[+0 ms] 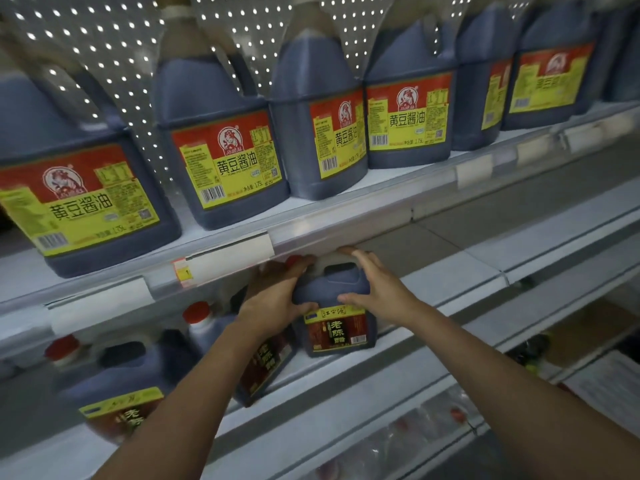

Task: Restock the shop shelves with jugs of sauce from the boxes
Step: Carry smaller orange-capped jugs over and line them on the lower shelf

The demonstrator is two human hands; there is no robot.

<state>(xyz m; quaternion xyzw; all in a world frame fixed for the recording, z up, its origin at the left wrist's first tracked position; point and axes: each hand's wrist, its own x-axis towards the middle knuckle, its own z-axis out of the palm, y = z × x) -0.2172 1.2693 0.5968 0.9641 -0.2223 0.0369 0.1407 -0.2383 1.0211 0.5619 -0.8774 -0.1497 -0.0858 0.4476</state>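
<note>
Shop shelving with white pegboard backing (114, 57) is filling the frame, tiers running from lower left up to upper right. Top shelf (346, 216) is carrying a row of soy jugs (225, 157) with red-and-yellow labels, standing upright, side by side across the upper half. Price strips (230, 252) are sitting along its front edge.

Mid shelf (398, 344), centre frame: both hands are on one vinegar jug (334, 306), dark label facing the camera, standing upright at the shelf's front, its top tucked just under the upper shelf's edge. Left hand (273, 299) is wrapping the jug's left shoulder, fingers curled round towards the red cap, thumb pressing the front above the label. Right hand (374, 289) is lying against the jug's right side, fingers nearly straight and spread, index reaching up past the handle; looks like pressing, not clamping.

More red-capped vinegar jugs (117, 393) are sitting to the lower left on the same shelf, one partly hidden behind the left forearm. Lower right is blurring out; can't tell what's down there.
</note>
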